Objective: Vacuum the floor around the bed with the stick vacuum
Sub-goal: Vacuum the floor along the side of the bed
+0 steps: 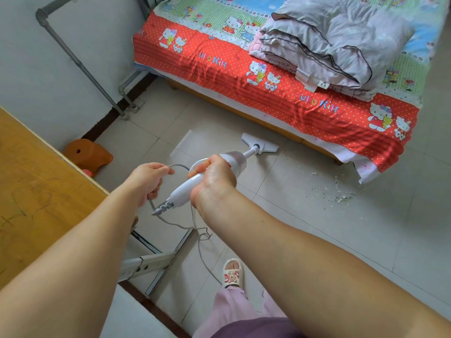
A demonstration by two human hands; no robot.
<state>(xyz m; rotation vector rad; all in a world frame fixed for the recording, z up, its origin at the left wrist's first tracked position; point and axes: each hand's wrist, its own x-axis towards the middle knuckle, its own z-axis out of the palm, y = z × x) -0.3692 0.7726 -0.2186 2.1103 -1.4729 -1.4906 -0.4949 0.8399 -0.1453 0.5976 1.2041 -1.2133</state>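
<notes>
Pale glossy floor tiles (pixel 305 215) are filling the middle of the room, running up to a low wooden-framed bed (pixel 244 98) that is wearing a red polka-dot cartoon-cat sheet (pixel 280 93) and carrying a folded grey-and-pink quilt (pixel 336 42). A white stick vacuum with a clear dust cup (pixel 219 172) is slanting down from the person's hands, and its flat white floor head (pixel 260 143) is sitting on the tiles just beside the bed's long edge. The right hand (pixel 214 178) is wrapping its fingers round the vacuum's white handle, gripping it firmly. The left hand (pixel 146 180) is curling round a loop of the thin grey power cord (pixel 200 240), which is trailing down past a foot in a cream slipper (pixel 233 273). Scattered white crumbs and debris (pixel 334 191) are lying on the tiles near the bed's corner, apart from the floor head. A yellow wooden desk (pixel 36 191) is standing at the left, with an orange plastic stool (pixel 89 153) beyond it against the white wall, where grey pipes (pixel 78 59) are running down.
</notes>
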